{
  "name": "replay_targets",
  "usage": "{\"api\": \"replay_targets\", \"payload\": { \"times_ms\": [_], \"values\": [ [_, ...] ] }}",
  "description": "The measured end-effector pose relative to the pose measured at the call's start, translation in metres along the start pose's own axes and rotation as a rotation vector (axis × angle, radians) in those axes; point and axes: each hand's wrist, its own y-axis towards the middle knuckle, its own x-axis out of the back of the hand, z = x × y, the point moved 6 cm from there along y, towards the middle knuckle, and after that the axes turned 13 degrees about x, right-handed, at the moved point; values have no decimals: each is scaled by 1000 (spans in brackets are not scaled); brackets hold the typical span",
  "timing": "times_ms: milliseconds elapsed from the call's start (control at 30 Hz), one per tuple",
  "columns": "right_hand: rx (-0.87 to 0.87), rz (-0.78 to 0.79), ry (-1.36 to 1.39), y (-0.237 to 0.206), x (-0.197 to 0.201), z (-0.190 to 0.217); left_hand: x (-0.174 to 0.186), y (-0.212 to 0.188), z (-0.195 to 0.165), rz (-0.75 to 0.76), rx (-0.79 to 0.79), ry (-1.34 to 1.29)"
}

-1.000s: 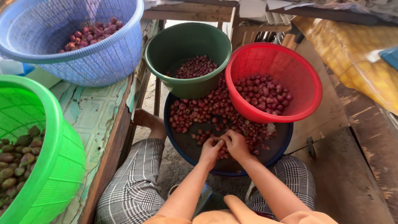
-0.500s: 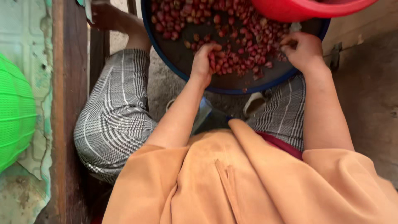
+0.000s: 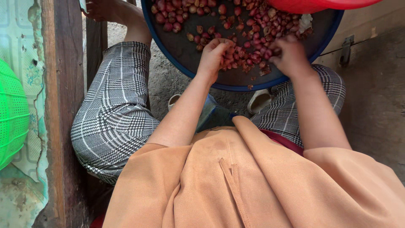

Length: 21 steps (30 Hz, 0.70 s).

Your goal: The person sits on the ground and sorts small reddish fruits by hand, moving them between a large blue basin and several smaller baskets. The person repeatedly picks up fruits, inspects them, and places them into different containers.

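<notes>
Both hands now sit closer together than half a second ago. Left hand curls loosely, fingertips down among the shallots; whether it grips one I cannot tell. Right hand, fingers bent, rests on the same small, glossy red bulbs. They lie scattered in a round, dark basin with a blue rim, under a red basket.
</notes>
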Motion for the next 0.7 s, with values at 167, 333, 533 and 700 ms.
{"api": "replay_targets", "payload": {
  "times_ms": [167, 333, 533, 700],
  "values": [
    [57, -43, 123, 13, 4, 21, -12, 8, 19, 42, -36, 151],
    [-345, -72, 655, 19, 4, 19, -28, 17, 41, 12, -88, 281],
    [-254, 115, 94, 35, 13, 44, -19, 21, 28, -134, -167, 378],
    [-357, 188, 139, 41, 10, 56, -34, 13, 13, -141, -295, 509]
  ]
}}
